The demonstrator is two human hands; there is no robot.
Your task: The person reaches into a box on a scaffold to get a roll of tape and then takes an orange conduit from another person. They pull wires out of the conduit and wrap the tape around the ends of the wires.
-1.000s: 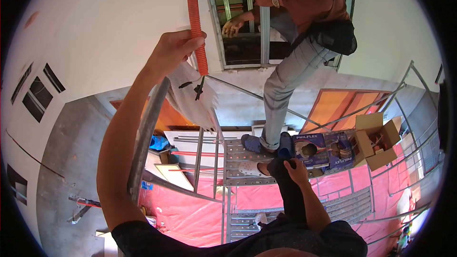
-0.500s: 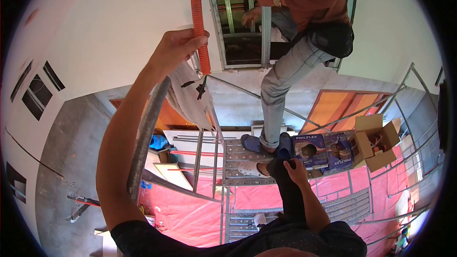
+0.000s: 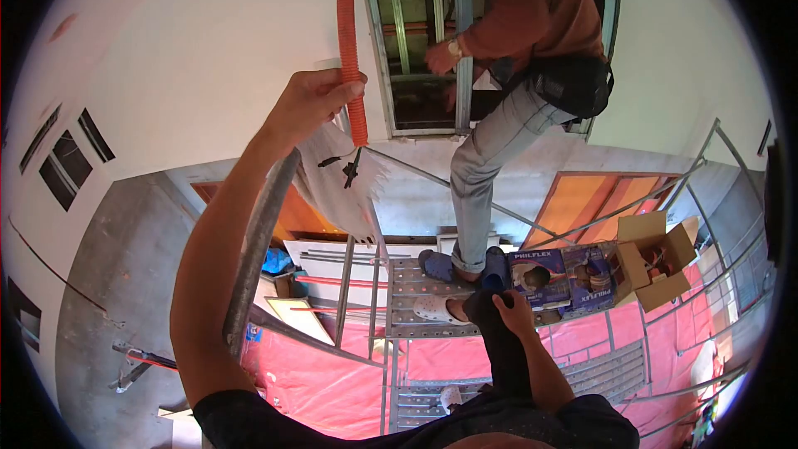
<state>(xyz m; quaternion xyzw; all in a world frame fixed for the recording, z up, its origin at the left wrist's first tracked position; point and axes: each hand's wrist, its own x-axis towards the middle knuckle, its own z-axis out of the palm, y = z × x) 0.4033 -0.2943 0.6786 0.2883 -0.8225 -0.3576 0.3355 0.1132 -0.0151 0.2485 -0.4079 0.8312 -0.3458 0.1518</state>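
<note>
My left hand (image 3: 320, 100) is raised and closed around an orange corrugated conduit (image 3: 349, 41), near its lower end. Dark wire ends (image 3: 351, 170) stick out below that end. Beside it hangs a greyish-white cloth (image 3: 320, 168), close to a metal scaffold pipe (image 3: 258, 241). My right hand (image 3: 514, 316) lies on my bent knee in dark trousers (image 3: 503, 349), fingers partly spread and holding nothing.
A co-worker in a brown top (image 3: 544, 8) reaches into a framed wall opening (image 3: 420, 120), one foot on the scaffold plank (image 3: 407, 308). PHILFLEX boxes (image 3: 540, 283) and an open carton (image 3: 657, 262) stand on it. Crossing braces (image 3: 499, 204) and pink sheeting (image 3: 307, 374) are lower.
The conduit and my left hand sit slightly lower in view. The co-worker's hands have moved down in the opening. My right hand stays on my knee.
</note>
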